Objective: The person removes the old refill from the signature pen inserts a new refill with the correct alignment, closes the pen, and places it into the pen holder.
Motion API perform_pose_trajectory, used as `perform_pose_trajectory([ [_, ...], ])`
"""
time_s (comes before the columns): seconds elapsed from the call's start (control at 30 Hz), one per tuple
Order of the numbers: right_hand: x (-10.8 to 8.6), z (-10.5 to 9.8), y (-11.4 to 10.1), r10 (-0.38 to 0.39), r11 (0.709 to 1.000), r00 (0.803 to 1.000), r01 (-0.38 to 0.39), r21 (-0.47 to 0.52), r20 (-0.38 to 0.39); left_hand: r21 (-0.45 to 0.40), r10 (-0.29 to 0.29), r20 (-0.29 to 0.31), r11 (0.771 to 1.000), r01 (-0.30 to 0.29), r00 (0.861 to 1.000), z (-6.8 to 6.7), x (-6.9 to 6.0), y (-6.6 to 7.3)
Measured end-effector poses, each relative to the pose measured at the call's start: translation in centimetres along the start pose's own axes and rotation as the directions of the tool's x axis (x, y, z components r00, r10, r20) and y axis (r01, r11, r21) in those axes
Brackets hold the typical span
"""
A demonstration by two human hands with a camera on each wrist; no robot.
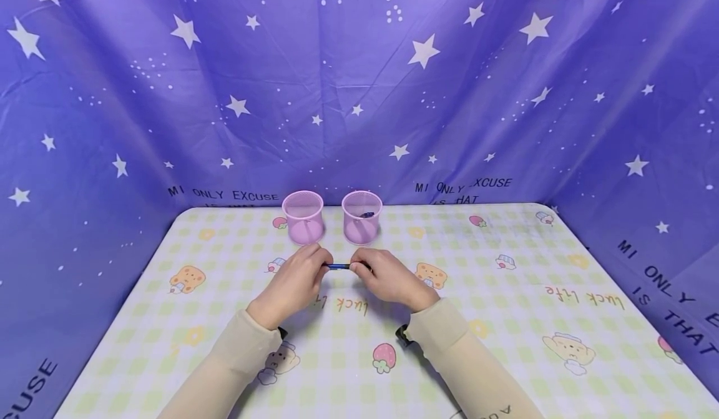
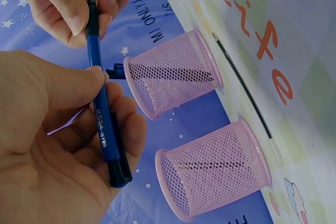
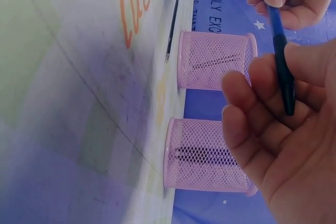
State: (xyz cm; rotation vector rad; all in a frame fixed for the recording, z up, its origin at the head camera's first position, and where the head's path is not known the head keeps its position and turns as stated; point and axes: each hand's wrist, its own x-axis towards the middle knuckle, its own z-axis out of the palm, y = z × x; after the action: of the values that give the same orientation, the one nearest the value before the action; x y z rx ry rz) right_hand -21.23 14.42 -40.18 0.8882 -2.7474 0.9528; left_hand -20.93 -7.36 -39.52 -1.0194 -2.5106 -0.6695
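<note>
A blue pen (image 2: 98, 93) with a dark clip and a dark grip end is held level between both hands. My left hand (image 1: 298, 281) pinches its blue barrel between thumb and fingers. At the dark tapered tip end, my right hand (image 1: 390, 275) grips the pen with thumb and fingers. A thin pen refill (image 2: 244, 85) lies on the table close to two pink mesh cups; in the head view I cannot make it out. The right cup (image 1: 361, 228) contains dark blue pens, and the left cup (image 1: 304, 228) has a thin dark stick inside, seen through the mesh.
Both cups stand upright side by side near the back of the table, just beyond the hands. A checked tablecloth (image 1: 494, 319) with cartoon prints covers the table (image 1: 224, 306). Purple star-patterned curtains (image 1: 359, 63) enclose the back and sides.
</note>
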Motion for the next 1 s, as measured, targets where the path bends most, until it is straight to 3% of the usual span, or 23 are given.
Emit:
perform_pose_trajectory([
  [0.4, -0.05, -0.32, -0.31, 0.046, 0.997, 0.999, -0.048, 0.065, 0.025, -0.016, 0.003, 0.004, 1.000, -0.002, 1.000, -0.07, -0.02, 0.12],
  [0.77, -0.10, -0.20, -0.09, -0.001, 0.999, 1.000, 0.001, 0.033, -0.007, -0.014, 0.010, 0.003, 1.000, -0.010, 1.000, 0.03, 0.05, 0.08],
  [1.0, -0.12, -0.16, 0.04, -0.001, 1.000, 1.000, 0.001, -0.004, 0.012, -0.007, 0.008, -0.003, 1.000, -0.008, 1.000, -0.09, 0.03, 0.12],
])
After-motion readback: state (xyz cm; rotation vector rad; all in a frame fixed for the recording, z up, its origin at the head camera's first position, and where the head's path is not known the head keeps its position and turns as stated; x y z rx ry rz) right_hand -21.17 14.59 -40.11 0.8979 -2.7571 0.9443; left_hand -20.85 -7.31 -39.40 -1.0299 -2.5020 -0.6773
